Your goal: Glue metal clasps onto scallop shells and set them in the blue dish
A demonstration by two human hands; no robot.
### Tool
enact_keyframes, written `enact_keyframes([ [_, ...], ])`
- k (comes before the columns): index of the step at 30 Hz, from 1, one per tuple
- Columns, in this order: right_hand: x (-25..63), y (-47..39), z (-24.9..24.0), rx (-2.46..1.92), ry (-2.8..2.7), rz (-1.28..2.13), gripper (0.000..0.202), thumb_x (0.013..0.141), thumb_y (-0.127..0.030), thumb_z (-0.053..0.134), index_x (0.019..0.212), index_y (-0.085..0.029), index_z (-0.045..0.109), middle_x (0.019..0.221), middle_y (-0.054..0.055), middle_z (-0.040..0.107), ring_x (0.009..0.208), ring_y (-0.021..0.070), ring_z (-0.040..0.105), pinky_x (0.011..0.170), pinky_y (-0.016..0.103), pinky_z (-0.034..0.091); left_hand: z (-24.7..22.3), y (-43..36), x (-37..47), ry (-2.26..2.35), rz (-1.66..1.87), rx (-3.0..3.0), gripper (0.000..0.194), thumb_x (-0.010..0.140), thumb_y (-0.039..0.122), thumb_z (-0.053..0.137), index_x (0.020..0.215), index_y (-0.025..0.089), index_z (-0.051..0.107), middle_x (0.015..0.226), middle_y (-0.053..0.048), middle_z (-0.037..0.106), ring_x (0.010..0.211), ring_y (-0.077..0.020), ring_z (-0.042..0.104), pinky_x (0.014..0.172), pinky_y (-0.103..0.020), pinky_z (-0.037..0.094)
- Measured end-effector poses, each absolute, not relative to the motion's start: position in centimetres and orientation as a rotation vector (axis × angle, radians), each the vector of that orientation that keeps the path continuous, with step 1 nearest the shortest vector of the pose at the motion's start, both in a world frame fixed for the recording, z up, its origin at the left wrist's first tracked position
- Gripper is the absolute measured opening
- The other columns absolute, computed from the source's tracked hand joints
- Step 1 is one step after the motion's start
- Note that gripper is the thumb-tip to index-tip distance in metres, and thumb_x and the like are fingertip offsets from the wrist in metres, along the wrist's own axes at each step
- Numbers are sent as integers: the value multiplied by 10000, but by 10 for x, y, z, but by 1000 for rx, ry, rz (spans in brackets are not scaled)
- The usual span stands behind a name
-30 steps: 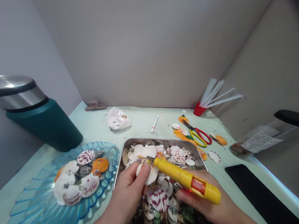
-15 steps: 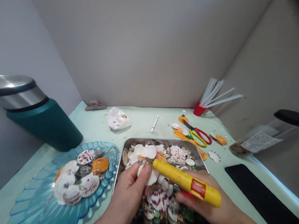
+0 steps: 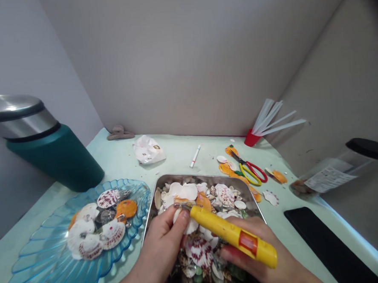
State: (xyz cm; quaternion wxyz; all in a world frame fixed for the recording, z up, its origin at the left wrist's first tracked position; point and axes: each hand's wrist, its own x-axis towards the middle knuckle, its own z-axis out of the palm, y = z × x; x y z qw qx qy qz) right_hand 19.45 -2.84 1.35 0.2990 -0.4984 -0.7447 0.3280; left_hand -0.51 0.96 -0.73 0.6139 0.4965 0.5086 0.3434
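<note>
Over a metal tray [image 3: 255, 194] full of shells, my left hand [image 3: 163, 239] pinches a white shell [image 3: 191, 226] between thumb and fingers. A small silver metal piece [image 3: 183, 205] shows at the shell's upper edge, by my fingertips. My right hand [image 3: 262, 243] is wrapped round a yellow hot glue gun [image 3: 228, 226], its nozzle pointing left at the metal piece. The gun's lower part and most of my right fingers are hidden. Beneath my hands lies a purple-striped scallop shell [image 3: 200, 252] among smaller shells and green pieces.
To the left, a blue shell-shaped dish [image 3: 39, 270] holds decorated shells; a green bottle [image 3: 60, 155] stands behind it. Scissors [image 3: 250, 172], orange shells, a red cup [image 3: 252, 137] of glue sticks, a clear jar [image 3: 325, 178] and a black flat object [image 3: 323, 240] are to the right.
The glue gun has shifted slightly left and down, bringing its nozzle up against the metal piece. My right hand moved with it; the left hand has barely moved.
</note>
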Motion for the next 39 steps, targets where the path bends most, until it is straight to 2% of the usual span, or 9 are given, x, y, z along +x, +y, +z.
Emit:
enact_keyframes([
  [15,199,-28,7,-1412,-1923,884,236,845,-416,587,768,-193,592,676,-9,612,611,148,556,605,258,441,-1,11,-4,1165,756,1232,331,847,494,511,715,190,495,557,76,358,447,-69,321,379,-163,218],
  [21,201,-29,5,-1417,-2043,778,229,845,-418,596,786,-197,609,700,0,638,638,160,578,625,267,441,-3,11,-4,1154,771,1258,322,857,477,494,725,183,517,578,77,340,466,-72,293,406,-162,268],
  [27,198,-29,7,-1413,-2011,775,235,841,-422,600,779,-196,609,675,-5,631,614,155,571,617,266,441,4,12,-4,1163,767,1263,310,840,464,531,712,181,529,601,66,382,488,-80,314,438,-170,298],
  [32,198,-28,9,-1395,-2014,823,234,850,-414,586,782,-192,613,695,7,645,625,158,584,608,262,454,8,10,-5,1128,770,1296,277,818,442,577,781,168,598,652,36,490,519,-89,341,447,-170,292],
  [35,201,-28,7,-1401,-2033,824,228,846,-418,590,799,-197,619,712,10,651,644,165,589,627,274,456,9,9,-5,1121,787,1316,252,826,413,578,823,165,625,707,13,551,587,-105,407,500,-170,341],
  [39,202,-29,6,-1403,-2046,810,221,843,-412,596,810,-195,620,720,11,644,657,169,587,639,283,452,8,10,-3,1123,805,1323,237,831,394,578,785,164,616,728,5,581,662,-125,468,607,-189,403],
])
